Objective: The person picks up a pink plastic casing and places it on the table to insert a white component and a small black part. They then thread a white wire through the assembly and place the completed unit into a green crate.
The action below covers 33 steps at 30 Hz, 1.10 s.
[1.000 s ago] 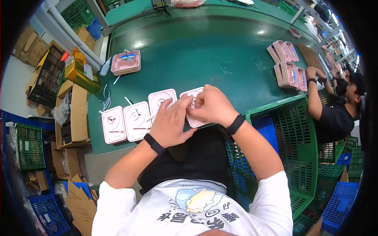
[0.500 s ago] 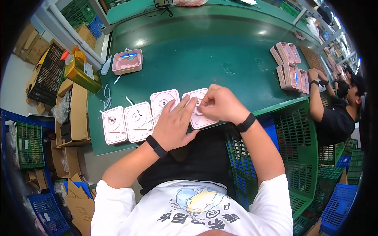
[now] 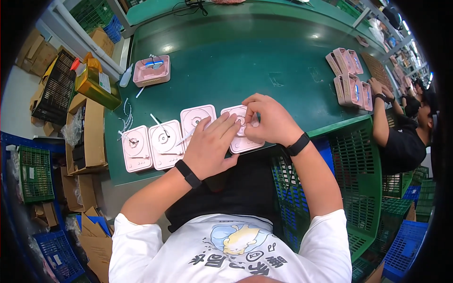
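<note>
Near the front edge of the worktop point(image 3: 222, 70), we hold our left hand point(image 3: 211, 147) with fingers stretched out over the rightmost pink panel point(image 3: 245, 145). Our right hand point(image 3: 273, 121) is curled, fingertips close together above it; we cannot tell whether they grip anything. Three more pink panels point(image 3: 165, 147) lie toward the front left corner.

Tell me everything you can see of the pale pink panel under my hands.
The pale pink panel looks like smooth plastic: a rounded rectangle with a circular detail in its upper part and a small round knob shape near its lower left corner. It lies face up on the green table, rightmost of four similar panels. The left hand lays its fingers across its left side; the right hand bends its fingers over the middle and right, hiding much of it.
</note>
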### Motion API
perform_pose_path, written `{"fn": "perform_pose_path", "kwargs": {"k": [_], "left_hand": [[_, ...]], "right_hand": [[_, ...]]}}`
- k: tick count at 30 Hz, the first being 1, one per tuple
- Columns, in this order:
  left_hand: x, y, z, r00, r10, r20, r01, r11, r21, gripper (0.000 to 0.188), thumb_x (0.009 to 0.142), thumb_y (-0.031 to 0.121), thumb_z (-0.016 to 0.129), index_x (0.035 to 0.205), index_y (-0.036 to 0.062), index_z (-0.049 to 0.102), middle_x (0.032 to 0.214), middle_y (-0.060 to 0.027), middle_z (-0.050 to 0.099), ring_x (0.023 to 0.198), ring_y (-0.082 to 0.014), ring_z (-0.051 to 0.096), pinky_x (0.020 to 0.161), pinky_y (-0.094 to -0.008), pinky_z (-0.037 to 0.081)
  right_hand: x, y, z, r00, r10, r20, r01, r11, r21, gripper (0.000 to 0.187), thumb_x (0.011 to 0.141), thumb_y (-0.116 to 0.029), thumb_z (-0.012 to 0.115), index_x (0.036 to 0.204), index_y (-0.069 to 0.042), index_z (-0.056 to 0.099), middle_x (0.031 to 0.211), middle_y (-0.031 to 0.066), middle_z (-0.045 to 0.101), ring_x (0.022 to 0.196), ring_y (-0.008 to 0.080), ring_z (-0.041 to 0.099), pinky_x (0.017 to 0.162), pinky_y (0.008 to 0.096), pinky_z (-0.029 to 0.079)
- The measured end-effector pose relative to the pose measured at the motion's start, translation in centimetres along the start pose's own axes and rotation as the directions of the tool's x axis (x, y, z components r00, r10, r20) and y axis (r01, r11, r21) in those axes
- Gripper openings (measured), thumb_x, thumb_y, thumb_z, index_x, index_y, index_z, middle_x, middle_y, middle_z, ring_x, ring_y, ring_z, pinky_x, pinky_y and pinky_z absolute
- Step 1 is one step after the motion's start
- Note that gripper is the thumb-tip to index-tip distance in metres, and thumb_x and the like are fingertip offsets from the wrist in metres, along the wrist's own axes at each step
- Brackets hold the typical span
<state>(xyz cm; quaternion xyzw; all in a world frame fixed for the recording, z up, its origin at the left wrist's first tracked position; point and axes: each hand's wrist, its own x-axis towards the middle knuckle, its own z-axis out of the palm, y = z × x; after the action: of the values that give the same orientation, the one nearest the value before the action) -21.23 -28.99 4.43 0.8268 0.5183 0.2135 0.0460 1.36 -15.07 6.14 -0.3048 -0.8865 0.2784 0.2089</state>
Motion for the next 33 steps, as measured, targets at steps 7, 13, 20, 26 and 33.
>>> {"fn": "perform_pose_path", "kwargs": {"k": [7,13,20,26,33], "left_hand": [[0.3,0.4,-0.2,1.0,0.013,-0.018,-0.012,0.999,0.048,0.083,0.08,0.033,0.092,0.153,0.0039,0.065,0.163,-0.0171,0.063,0.155,-0.0337,0.058,0.122,-0.0566,0.045],[0.8,0.4,0.0,0.997,0.069,-0.033,-0.065,0.991,0.116,0.08,0.077,0.034,0.091,0.148,0.0051,0.067,0.154,-0.0169,0.067,0.146,-0.0348,0.062,0.117,-0.0559,0.05],[1.8,0.3,-0.7,0.992,0.112,0.052,-0.119,0.982,0.146,0.079,0.076,0.037,0.091,0.145,0.0038,0.067,0.146,-0.017,0.068,0.136,-0.0339,0.064,0.116,-0.0558,0.05],[1.4,-0.6,-0.3,0.989,0.139,-0.046,-0.138,0.99,0.026,0.082,0.076,0.039,0.092,0.144,0.0033,0.066,0.144,-0.0164,0.068,0.135,-0.0332,0.063,0.117,-0.0552,0.049],[1.4,0.4,-0.1,0.999,0.051,0.009,-0.052,0.993,0.103,0.09,0.078,0.036,0.093,0.157,0.0056,0.062,0.15,-0.0181,0.066,0.141,-0.0363,0.061,0.124,-0.0617,0.044]], "right_hand": [[0.2,0.7,-0.1,0.999,0.039,0.021,-0.042,0.986,0.162,0.02,0.079,-0.013,0.086,0.093,-0.003,0.076,0.133,0.0185,0.076,0.117,0.035,0.074,0.097,0.0412,0.061],[0.0,0.9,-0.3,0.998,0.062,0.03,-0.066,0.983,0.168,0.018,0.081,-0.011,0.086,0.094,-0.003,0.077,0.134,0.0189,0.076,0.117,0.0311,0.075,0.094,0.0387,0.062],[0.3,1.5,0.1,0.996,0.087,0.035,-0.093,0.965,0.244,0.017,0.082,-0.012,0.087,0.093,-0.003,0.077,0.132,0.0185,0.077,0.12,0.0298,0.076,0.096,0.0391,0.061],[0.2,2.1,0.4,0.998,0.054,0.014,-0.055,0.974,0.218,0.016,0.081,-0.011,0.089,0.09,-0.003,0.077,0.126,0.0184,0.079,0.126,0.0318,0.076,0.102,0.0418,0.061],[0.4,3.0,0.5,0.999,0.036,0.021,-0.04,0.965,0.26,0.016,0.082,-0.009,0.089,0.091,-0.004,0.078,0.123,0.0178,0.079,0.129,0.0318,0.075,0.102,0.0424,0.061]]}}
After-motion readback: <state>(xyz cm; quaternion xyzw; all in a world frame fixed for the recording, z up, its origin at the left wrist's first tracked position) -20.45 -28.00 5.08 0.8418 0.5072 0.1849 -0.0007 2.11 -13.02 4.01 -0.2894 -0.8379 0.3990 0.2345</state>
